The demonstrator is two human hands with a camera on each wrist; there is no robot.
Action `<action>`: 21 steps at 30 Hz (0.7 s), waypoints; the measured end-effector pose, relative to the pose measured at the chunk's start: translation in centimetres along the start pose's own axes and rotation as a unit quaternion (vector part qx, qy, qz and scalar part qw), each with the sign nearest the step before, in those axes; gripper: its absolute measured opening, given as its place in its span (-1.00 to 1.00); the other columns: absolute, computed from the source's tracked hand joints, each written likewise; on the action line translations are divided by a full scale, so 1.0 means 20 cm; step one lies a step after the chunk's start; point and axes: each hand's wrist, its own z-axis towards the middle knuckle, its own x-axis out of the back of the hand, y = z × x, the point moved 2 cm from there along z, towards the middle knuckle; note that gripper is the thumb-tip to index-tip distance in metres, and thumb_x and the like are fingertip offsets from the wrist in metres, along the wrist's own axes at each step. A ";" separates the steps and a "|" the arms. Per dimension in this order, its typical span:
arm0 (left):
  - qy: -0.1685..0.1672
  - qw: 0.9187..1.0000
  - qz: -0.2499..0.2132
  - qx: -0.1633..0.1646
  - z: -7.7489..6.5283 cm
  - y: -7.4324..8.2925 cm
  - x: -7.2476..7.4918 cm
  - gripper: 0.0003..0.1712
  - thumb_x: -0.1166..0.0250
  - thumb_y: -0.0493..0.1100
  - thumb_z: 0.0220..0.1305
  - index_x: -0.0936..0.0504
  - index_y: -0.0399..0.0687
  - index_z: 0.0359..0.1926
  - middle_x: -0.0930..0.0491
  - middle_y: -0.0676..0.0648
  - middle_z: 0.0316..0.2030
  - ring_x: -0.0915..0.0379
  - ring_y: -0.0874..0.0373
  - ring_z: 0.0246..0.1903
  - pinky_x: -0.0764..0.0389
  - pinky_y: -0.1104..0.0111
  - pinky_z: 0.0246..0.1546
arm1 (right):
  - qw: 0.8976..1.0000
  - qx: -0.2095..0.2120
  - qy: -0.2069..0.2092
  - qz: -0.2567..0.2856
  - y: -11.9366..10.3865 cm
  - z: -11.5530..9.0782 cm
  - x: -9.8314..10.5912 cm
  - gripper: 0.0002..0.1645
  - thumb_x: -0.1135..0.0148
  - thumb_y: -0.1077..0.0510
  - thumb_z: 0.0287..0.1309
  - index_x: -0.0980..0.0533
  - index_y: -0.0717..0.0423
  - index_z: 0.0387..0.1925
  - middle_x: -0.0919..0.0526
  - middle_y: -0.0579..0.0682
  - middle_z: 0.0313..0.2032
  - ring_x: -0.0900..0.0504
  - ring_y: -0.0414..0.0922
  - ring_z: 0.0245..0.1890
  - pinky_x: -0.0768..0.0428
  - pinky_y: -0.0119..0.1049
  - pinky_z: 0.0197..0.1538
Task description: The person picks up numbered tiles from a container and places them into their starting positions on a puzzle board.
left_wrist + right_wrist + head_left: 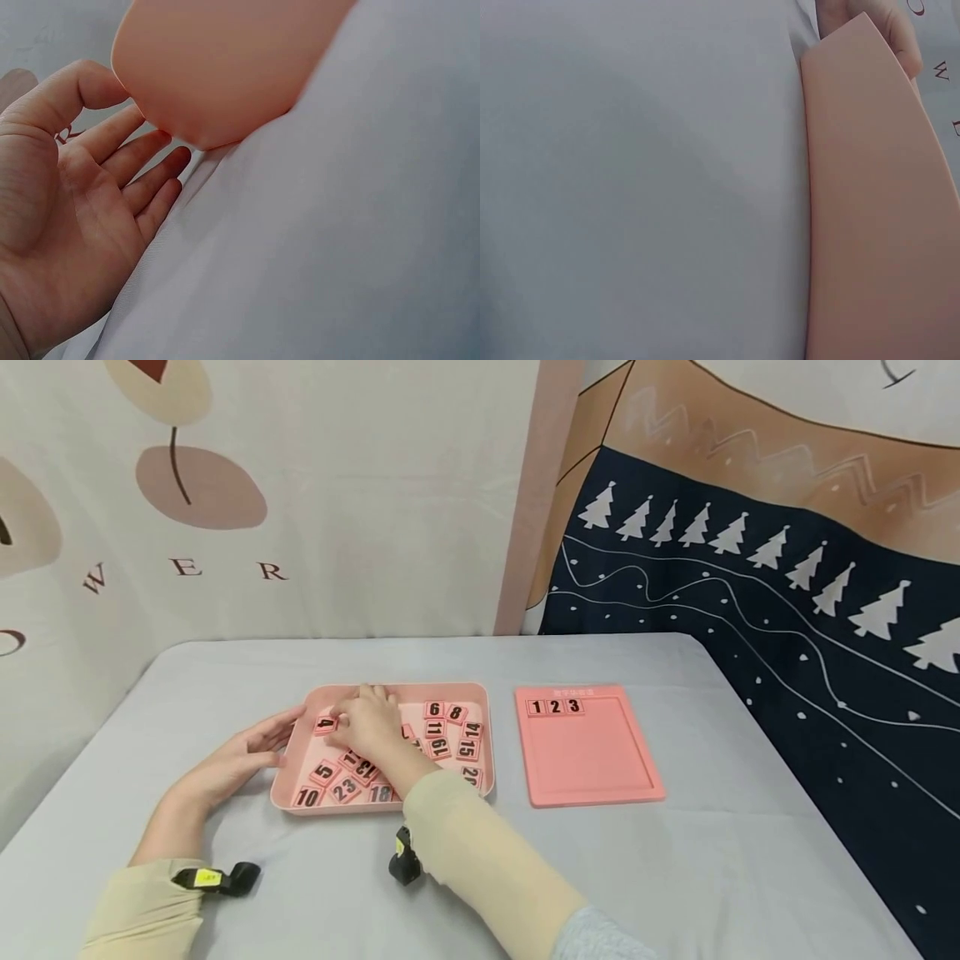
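Note:
A pink tray [336, 806] holds several number tiles, among them the 4 tile [325, 725] near its left wall. My left hand [236, 760] is at the tray's left end, its thumb and fingers touching the outside; in the left wrist view, the hand [82, 187] has its fingers extended beside the tray wall [217, 67]. Over the tray, my right hand [371, 722] reaches in from the front, thumb and index finger apart beside the 4 tile. Its palm hides some tiles. The right wrist view shows the tray's outer wall [877, 210] but not the right hand's fingers.
To the tray's right lies a flat pink board [588, 752] with a raised rim. Tiles 1, 2 and 3 [555, 707] sit in a row at its upper left. A pale cloth covers the table [720, 843]; printed curtains [375, 527] hang behind it.

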 end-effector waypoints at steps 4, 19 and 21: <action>0.001 1.000 0.000 0.001 0.00 -0.01 0.00 -0.19 -0.06 -0.49 0.23 0.03 -0.29 0.46 -0.04 -0.12 0.45 -0.14 0.47 0.23 -0.23 0.62 0.11 | 1.000 -0.005 0.002 0.010 0.00 0.00 -0.02 -0.50 -0.35 -0.34 -0.05 -0.59 -0.48 0.00 -0.44 -0.28 0.02 -0.29 -0.25 0.01 -0.23 -0.37 0.01; 0.006 1.000 0.009 0.005 0.00 -0.01 0.00 -0.19 -0.06 -0.47 0.23 0.02 -0.27 0.47 -0.05 -0.15 0.44 -0.16 0.46 0.22 -0.24 0.62 0.10 | 1.000 -0.017 0.003 -0.005 0.00 -0.01 -0.01 -0.57 -0.32 -0.37 -0.05 -0.61 -0.48 -0.09 -0.42 -0.29 -0.04 -0.29 -0.26 -0.02 -0.23 -0.37 -0.03; 0.004 1.000 0.008 0.004 0.00 0.00 0.00 -0.20 -0.06 -0.47 0.24 0.03 -0.28 0.47 -0.05 -0.15 0.44 -0.16 0.46 0.22 -0.24 0.62 0.10 | 1.000 -0.011 0.004 -0.005 0.00 -0.02 0.00 -0.58 -0.32 -0.36 -0.03 -0.61 -0.46 -0.09 -0.42 -0.29 -0.04 -0.29 -0.25 -0.01 -0.22 -0.37 0.00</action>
